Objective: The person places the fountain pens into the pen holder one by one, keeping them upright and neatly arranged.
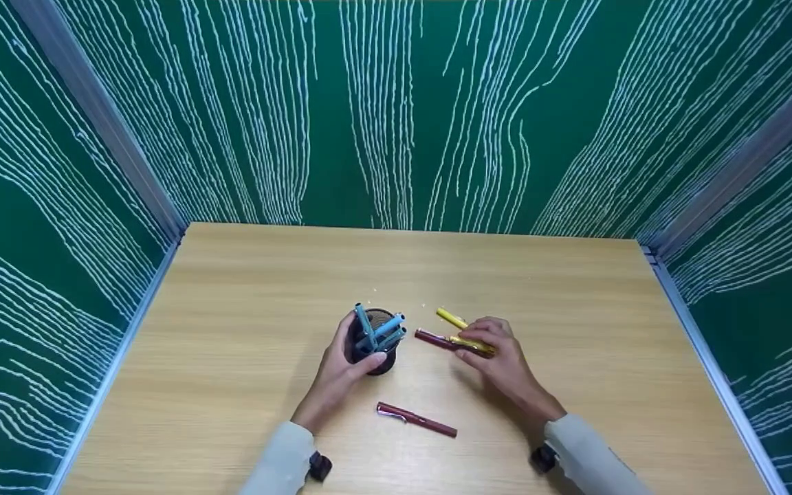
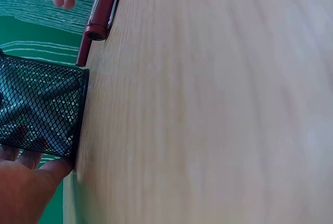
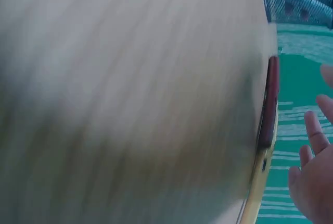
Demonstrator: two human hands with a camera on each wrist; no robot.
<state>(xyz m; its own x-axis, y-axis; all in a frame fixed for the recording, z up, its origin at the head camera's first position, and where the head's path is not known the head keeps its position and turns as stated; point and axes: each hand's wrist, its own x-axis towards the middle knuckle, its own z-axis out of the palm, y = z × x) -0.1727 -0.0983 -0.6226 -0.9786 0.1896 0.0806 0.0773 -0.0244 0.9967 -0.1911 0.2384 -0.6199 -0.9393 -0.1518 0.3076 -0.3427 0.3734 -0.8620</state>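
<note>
A black mesh pen holder [image 1: 383, 366] stands on the table with several blue pens [image 1: 389, 324] leaning in it. My left hand [image 1: 339, 368] grips its side, thumb at the front; the left wrist view shows fingers round the mesh wall [image 2: 41, 107]. Over the pens to the right hovers my right hand [image 1: 504, 359], its fingers extended and apart in the right wrist view. Beneath and beside it lie a yellow pen [image 1: 450, 317], partly hidden by the fingers, a second yellow pen [image 1: 473, 344] and a dark red pen [image 1: 432, 338].
Another dark red pen [image 1: 416, 420] with a metal clip lies nearer to me, between the forearms. Green walls [image 1: 437, 137] with wavy white lines enclose the wooden table [image 1: 245, 289] at the back and both sides. A dark wrist device [image 1: 320, 466] sits at each sleeve.
</note>
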